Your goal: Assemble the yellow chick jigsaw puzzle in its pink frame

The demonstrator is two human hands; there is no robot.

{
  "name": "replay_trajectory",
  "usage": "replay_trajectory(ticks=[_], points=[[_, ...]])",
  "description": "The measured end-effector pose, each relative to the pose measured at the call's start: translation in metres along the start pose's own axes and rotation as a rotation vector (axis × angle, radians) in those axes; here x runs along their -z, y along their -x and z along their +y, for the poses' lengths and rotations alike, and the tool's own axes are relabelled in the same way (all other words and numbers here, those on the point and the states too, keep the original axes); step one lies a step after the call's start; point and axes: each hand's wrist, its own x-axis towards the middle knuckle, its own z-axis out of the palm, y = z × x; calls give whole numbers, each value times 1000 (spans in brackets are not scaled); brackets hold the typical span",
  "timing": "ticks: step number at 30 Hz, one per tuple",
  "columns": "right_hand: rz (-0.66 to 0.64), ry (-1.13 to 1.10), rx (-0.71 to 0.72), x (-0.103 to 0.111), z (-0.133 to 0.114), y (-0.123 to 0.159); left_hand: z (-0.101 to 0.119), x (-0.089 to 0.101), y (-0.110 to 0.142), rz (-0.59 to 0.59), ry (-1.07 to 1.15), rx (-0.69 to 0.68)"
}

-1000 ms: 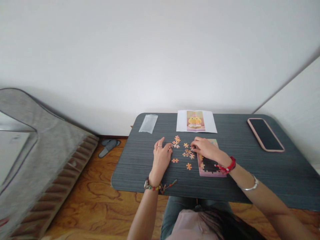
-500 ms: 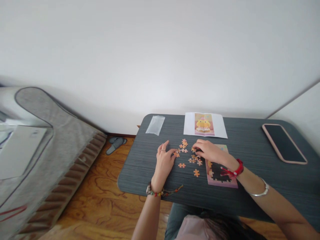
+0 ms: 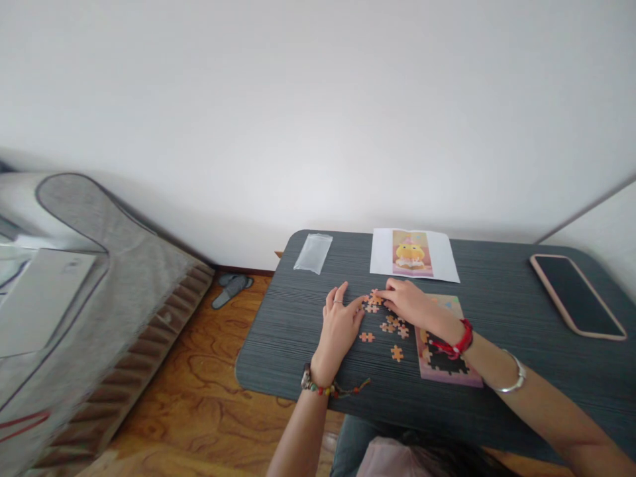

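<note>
On the table (image 3: 278,331), loose pieces (image 3: 387,327) lie left of the tray (image 3: 451,378). The left hand (image 3: 342,324), farther left of the tray, has its fingers partly spread; the right hand (image 3: 411,305), left of the tray's far end, bends its fingertips to the pieces. Whether either grips one, I cannot tell. Behind the tray lies a sheet (image 3: 412,253).

Red bracelet (image 3: 465,336), silver bangle (image 3: 521,376), beaded bracelet (image 3: 319,389), pink top (image 3: 385,458)

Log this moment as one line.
left hand: at loose puzzle pieces | right hand: at same pieces | puzzle board: partly filled | picture sheet: beyond pieces
</note>
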Motion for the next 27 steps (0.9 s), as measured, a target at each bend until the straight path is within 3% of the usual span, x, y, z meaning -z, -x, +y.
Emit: replay_trajectory(ticks=[11, 14, 19, 23, 27], points=[[-9, -5, -50, 2, -11, -5, 2, 0, 4, -6, -15, -17], [52, -74, -54, 8, -5, 2, 2, 2, 6, 7, -19, -16], [199, -217, -187, 29, 21, 41, 2, 1, 8, 56, -24, -46], [171, -231, -357, 39, 39, 83, 8, -4, 6, 73, -15, -83], [118, -164, -420, 36, 43, 114, 22, -10, 1, 45, 16, -142]])
